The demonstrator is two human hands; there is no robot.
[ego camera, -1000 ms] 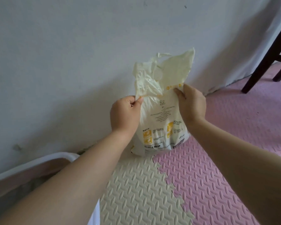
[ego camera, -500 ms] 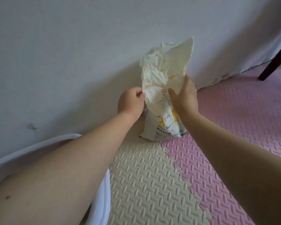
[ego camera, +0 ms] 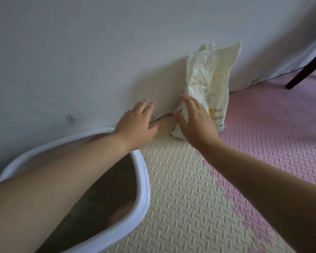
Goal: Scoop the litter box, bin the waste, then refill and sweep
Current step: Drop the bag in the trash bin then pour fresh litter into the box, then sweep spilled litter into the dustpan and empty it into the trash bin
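head view | litter bag [ego camera: 210, 77] stood right of centre, leaning on the wall [ego camera: 80, 52] | left hand [ego camera: 137, 123] mid-frame, fingers straight, held nothing | right hand [ego camera: 193, 121] spread open over the bag's lower left corner, gripping nothing | litter box [ego camera: 142, 179] lower left
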